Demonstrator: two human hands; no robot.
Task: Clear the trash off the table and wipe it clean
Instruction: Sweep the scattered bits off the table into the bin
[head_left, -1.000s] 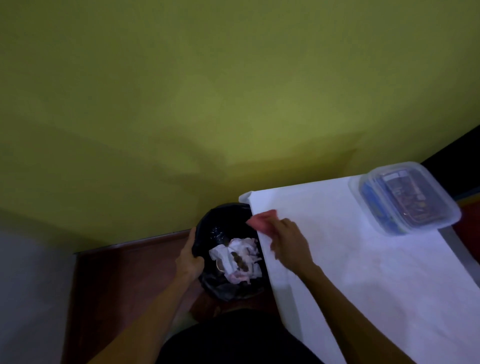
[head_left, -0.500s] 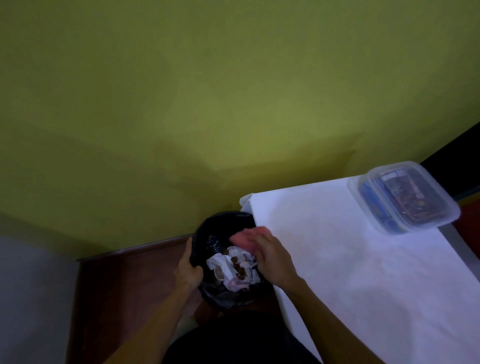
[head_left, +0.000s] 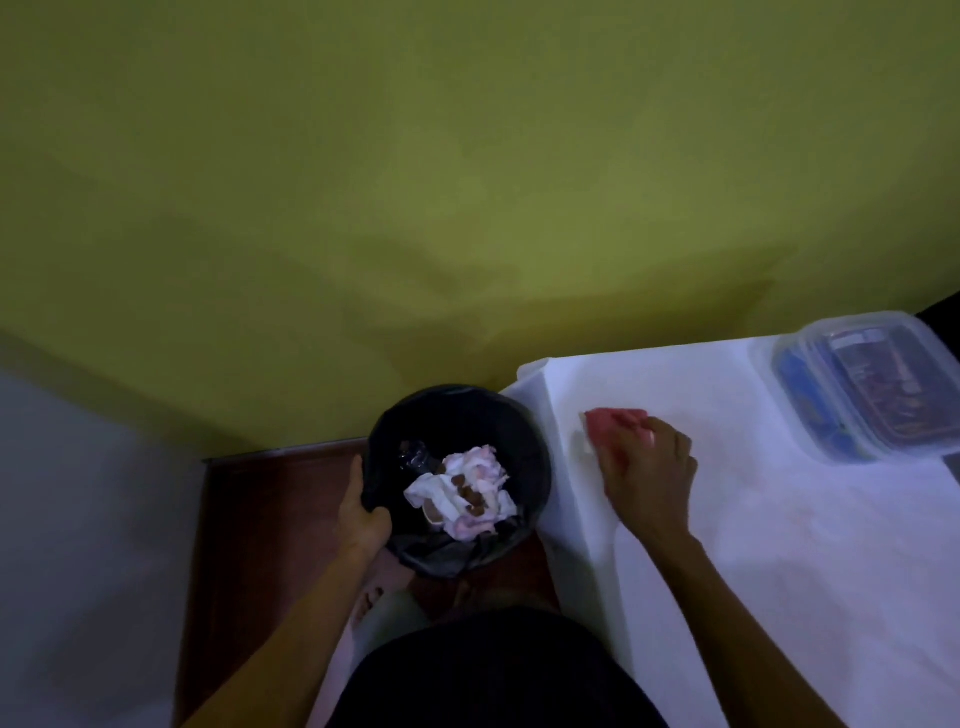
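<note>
Wiping the counter's corner with the bin held alongside

The right hand (head_left: 649, 467) has its fingers curled over a pink folded cloth (head_left: 615, 423), pressing it onto the white-covered counter (head_left: 727, 519) near the edge. The left hand (head_left: 363, 512) grips the rim of a round black lined bin (head_left: 524, 467), held just beside that edge and holding crumpled white-and-pink paper trash (head_left: 467, 488) with brown bits on it. A pale scrap by the cloth is too blurred to identify. The risk, as I judge it: a sweep toward the edge could drop crumbs into the gap if the bin sits off line, and a one-sided grip could tip the bin. A clear lidded plastic container (head_left: 872, 384) sits well apart at the far side; a wide stroke could nudge it.
</note>
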